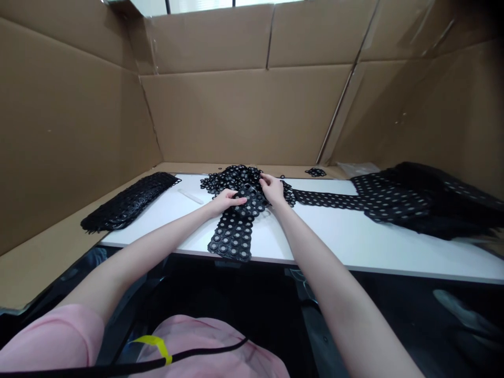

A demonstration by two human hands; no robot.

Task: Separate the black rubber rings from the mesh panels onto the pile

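A black rubber sheet [230, 236] with rows of round rings moulded into it hangs down toward the table's front edge. My left hand [226, 202] grips its folded upper part, thumb lying on top. Just to the right, my right hand [272, 189] is closed, thumb and fingers pinched together at the far edge of the folded sheet. What sits between those fingertips is too small to make out. Behind both hands rises a heap of loose black rings [236, 174], partly covered by the sheet.
A long dotted black strip [331, 199] runs right to a big dark bundle of such sheets [409, 205]. On the left lies a bundle of black rings [129, 202], near a thin white stick [190, 196]. A few rings [315, 172] lie behind. Cardboard walls [244, 115] surround the white table [334, 239].
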